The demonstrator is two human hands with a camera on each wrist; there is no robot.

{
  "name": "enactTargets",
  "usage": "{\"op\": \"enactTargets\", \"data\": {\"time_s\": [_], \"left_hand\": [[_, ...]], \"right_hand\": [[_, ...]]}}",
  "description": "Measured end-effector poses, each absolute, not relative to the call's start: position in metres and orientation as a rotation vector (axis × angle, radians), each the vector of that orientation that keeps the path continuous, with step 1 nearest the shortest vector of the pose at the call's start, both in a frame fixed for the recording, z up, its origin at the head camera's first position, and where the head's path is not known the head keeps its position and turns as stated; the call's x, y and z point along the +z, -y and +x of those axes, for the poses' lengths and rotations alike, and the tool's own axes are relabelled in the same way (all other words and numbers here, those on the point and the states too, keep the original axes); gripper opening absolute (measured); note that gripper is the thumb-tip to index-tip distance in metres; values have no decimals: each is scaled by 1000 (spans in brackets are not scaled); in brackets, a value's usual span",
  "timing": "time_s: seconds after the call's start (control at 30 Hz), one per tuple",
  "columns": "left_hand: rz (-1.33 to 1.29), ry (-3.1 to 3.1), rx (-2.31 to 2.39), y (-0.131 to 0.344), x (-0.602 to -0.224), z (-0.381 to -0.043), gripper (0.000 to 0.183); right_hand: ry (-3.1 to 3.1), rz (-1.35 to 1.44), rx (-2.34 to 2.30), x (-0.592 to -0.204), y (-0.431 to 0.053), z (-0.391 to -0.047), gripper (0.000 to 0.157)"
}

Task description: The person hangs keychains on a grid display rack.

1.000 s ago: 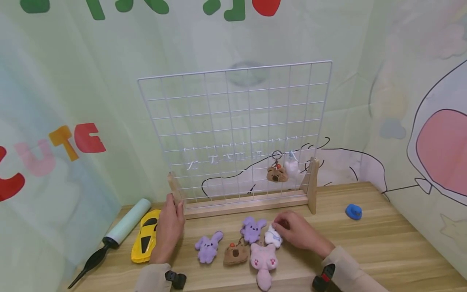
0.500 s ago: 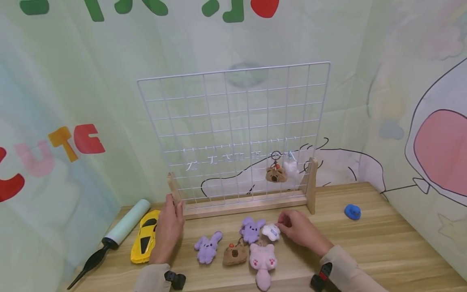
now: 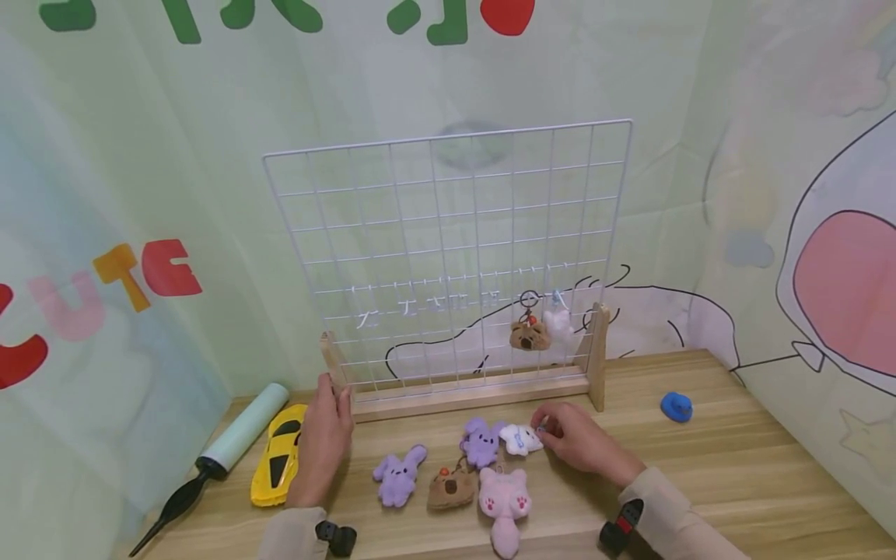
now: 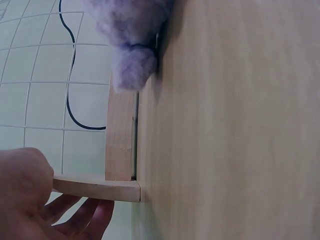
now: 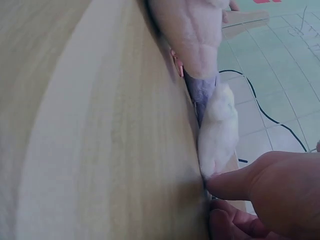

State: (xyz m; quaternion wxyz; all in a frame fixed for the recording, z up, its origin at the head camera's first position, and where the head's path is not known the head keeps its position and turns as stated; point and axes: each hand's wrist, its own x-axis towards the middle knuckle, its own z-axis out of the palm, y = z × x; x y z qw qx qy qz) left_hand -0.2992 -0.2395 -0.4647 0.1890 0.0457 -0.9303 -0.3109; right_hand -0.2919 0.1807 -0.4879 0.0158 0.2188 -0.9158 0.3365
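In the head view my left hand [image 3: 327, 428] grips the left wooden upright [image 3: 333, 359] of a white wire grid rack [image 3: 455, 233]; the left wrist view has thumb and fingers on either side of the wood [image 4: 95, 189]. My right hand [image 3: 577, 439] pinches the end of a small white plush keychain [image 3: 519, 439] lying on the table. Its thumb and fingertips meet at that end in the right wrist view, beside the white plush [image 5: 219, 135]. Near it lie two purple rabbit plushes [image 3: 481, 442], a brown plush [image 3: 451, 488] and a pink plush [image 3: 505, 498].
A brown plush keychain [image 3: 530, 334] and a white plush [image 3: 558, 322] hang on the grid's right side, with several white hooks [image 3: 408, 308] to their left. On the table [image 3: 728, 467] are a yellow toy car [image 3: 278, 459], a hand pump [image 3: 241, 435] and a blue toy hat [image 3: 677, 406].
The white plush has turned from nearly upright to lying sideways, its end toward my right hand. My right hand has shifted slightly right. The left hand stays on the upright.
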Motion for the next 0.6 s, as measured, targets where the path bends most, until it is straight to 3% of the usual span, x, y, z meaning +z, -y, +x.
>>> {"op": "enactTargets", "data": {"time_s": [0.4,0.6], "left_hand": [[130,2611,-889,241,-466,-300,38],[135,2617,-894,240,-465,-300,38]], "right_hand": [[2874,620,895,-484,-180,-286,14],[2810,618,965,-481,-179,-289,7]]}}
